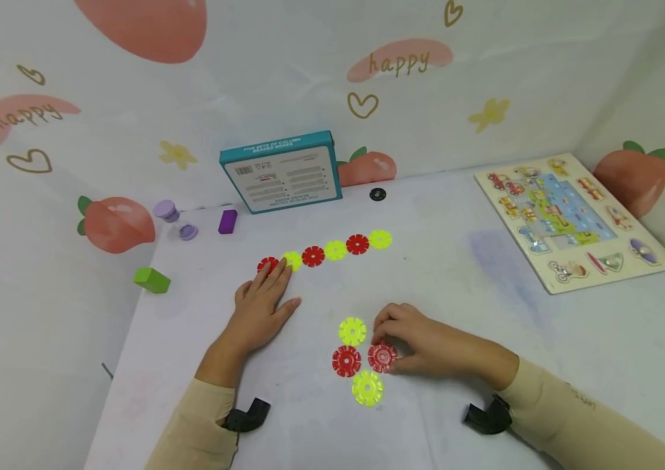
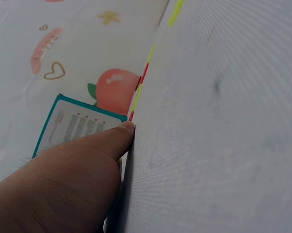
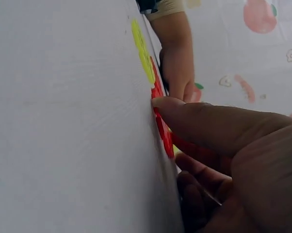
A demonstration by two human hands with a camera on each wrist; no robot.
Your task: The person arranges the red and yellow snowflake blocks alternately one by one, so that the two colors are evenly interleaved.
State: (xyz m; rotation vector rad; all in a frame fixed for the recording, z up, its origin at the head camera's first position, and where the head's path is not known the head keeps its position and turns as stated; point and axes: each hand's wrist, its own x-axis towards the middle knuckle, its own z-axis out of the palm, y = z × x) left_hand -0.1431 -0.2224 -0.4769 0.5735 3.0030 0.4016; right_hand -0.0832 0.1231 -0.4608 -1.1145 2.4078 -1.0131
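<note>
A row of red and yellow notched plastic discs [image 1: 335, 250] lies across the table. My left hand [image 1: 259, 315] rests flat with straight fingers, its fingertips over the leftmost red disc [image 1: 265, 263] and at the edge of the yellow disc [image 1: 293, 261] beside it. Nearer me, my right hand [image 1: 426, 341] pinches a red disc [image 1: 382, 356] by its edges between thumb and fingers, low at the table. Close around it lie a yellow disc [image 1: 352, 331], another red disc [image 1: 346, 361] and a second yellow disc [image 1: 367, 388]. In the right wrist view the thumb [image 3: 172, 109] covers part of the red disc.
At the back stands a teal-edged box [image 1: 285, 173], with a small black disc [image 1: 377, 194] to its right. A purple block [image 1: 228, 222], a lilac sand timer [image 1: 177, 220] and a green block [image 1: 153, 280] are at left. A wooden picture puzzle [image 1: 567, 219] lies at right.
</note>
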